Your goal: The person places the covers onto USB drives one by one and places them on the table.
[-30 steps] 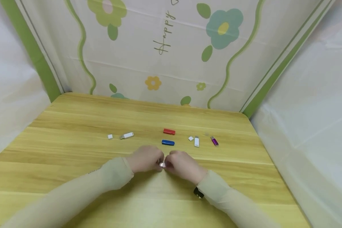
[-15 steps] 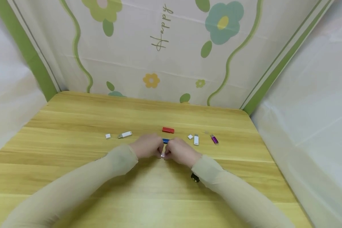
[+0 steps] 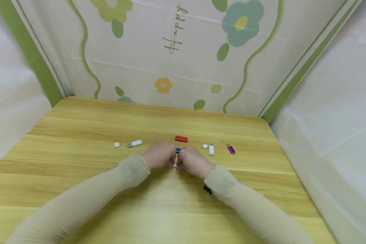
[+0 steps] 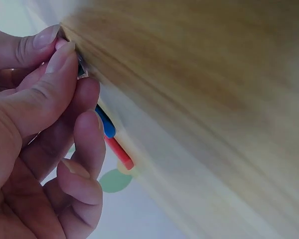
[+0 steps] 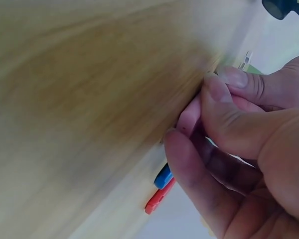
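Both hands meet low over the wooden table. My left hand (image 3: 160, 154) and my right hand (image 3: 195, 161) pinch a small pink USB stick (image 5: 189, 117) between thumbs and fingertips, one hand at each end. Fingers cover most of the stick; a shiny bit of it shows between the hands in the head view. Just beyond them lies a blue USB stick (image 3: 178, 150), its ends hidden by the hands. A red USB stick (image 3: 181, 139) lies behind the blue one.
On the left lie a white USB stick (image 3: 136, 143) and its square cap (image 3: 117, 145). To the right are another white stick (image 3: 211, 149), a white cap (image 3: 205, 146), a purple stick (image 3: 230, 149) and a small clear piece (image 3: 222, 141). A flowered curtain (image 3: 140, 51) hangs behind the table.
Both hands have moved together away from the body, still pinching the pink stick, and now partly cover the blue stick. Over the last half second they have barely shifted.
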### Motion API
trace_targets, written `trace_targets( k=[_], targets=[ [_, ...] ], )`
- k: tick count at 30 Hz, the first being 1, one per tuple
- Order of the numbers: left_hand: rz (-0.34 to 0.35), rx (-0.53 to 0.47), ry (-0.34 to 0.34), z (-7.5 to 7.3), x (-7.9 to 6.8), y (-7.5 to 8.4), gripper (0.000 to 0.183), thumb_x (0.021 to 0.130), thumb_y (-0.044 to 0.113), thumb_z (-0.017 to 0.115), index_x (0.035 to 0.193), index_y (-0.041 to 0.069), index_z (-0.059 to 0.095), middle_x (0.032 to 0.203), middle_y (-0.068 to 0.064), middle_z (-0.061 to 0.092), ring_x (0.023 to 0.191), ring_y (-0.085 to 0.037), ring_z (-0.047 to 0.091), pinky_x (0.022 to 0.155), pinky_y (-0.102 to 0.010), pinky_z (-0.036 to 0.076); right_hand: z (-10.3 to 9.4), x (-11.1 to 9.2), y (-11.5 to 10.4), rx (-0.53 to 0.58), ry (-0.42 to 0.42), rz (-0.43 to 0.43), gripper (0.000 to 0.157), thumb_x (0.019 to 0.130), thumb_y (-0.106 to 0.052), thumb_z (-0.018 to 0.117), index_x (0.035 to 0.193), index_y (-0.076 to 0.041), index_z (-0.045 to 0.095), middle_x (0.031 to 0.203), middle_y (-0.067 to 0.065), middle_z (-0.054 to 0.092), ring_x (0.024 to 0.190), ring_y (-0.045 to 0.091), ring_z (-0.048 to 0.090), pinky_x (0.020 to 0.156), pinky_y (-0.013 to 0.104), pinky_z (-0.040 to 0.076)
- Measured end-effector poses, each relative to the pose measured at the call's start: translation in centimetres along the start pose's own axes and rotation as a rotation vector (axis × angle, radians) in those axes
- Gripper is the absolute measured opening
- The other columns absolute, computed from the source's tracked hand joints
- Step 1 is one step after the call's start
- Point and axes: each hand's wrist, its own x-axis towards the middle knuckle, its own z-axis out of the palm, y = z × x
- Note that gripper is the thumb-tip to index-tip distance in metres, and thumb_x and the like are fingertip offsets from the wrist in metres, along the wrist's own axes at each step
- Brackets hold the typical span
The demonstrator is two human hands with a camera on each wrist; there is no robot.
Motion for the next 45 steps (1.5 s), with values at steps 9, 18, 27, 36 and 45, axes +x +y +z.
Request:
trace_targets(
  k=[9, 18, 27, 36, 45],
  targets=[
    [0.006, -0.01, 0.014, 0.0, -0.3, 0.4, 0.021, 0.072, 0.01, 0.088, 0.059, 0.015, 0.072, 0.054, 0.012, 0.054, 0.055, -0.008, 0.041, 0.054, -0.023, 0.038, -0.3, -0.3, -0.8, -0.052, -0.038, 0.044, 0.011, 0.082, -0.013, 0.082, 0.075, -0.011, 0.073, 0.071, -0.002, 0.066, 0.06, 0.008, 0.048, 0.056, 0.022, 0.043],
    [-0.009, -0.023, 0.032, 0.5, -0.6, 0.5, 0.023, 0.074, 0.009, 0.085, 0.059, 0.015, 0.068, 0.058, 0.011, 0.055, 0.057, -0.01, 0.045, 0.054, -0.026, 0.041, -0.5, -0.4, -1.1, -0.06, -0.049, 0.018, 0.006, 0.083, -0.009, 0.08, 0.08, -0.009, 0.074, 0.076, 0.0, 0.069, 0.063, 0.008, 0.051, 0.059, 0.021, 0.045],
    [-0.006, -0.041, -0.028, 0.2, -0.9, 0.4, 0.012, 0.08, 0.007, 0.08, 0.072, 0.01, 0.073, 0.063, 0.008, 0.057, 0.06, -0.01, 0.045, 0.057, -0.026, 0.04, -1.1, -0.8, -0.9, 0.008, -0.072, 0.038, 0.015, 0.088, -0.012, 0.076, 0.074, -0.009, 0.07, 0.065, -0.004, 0.06, 0.058, 0.009, 0.046, 0.056, 0.024, 0.042],
    [-0.062, -0.011, -0.065, -0.5, -0.6, 0.7, 0.023, 0.086, 0.034, 0.079, 0.086, 0.012, 0.075, 0.075, 0.007, 0.065, 0.062, -0.008, 0.055, 0.06, -0.026, 0.049, -2.9, -2.2, -0.1, 0.021, -0.104, 0.151, 0.019, 0.093, -0.024, 0.072, 0.099, -0.007, 0.076, 0.081, -0.001, 0.068, 0.064, 0.01, 0.056, 0.062, 0.027, 0.05],
    [0.023, 0.044, 0.004, -3.0, 2.1, 2.5, 0.01, 0.09, 0.022, 0.075, 0.091, 0.011, 0.075, 0.085, 0.005, 0.071, 0.07, -0.008, 0.062, 0.068, -0.028, 0.053, -6.9, -4.2, 2.6, -0.076, 0.067, 0.236, 0.019, 0.094, -0.018, 0.068, 0.102, -0.002, 0.075, 0.08, 0.002, 0.068, 0.067, 0.01, 0.059, 0.066, 0.03, 0.053]
  ],
)
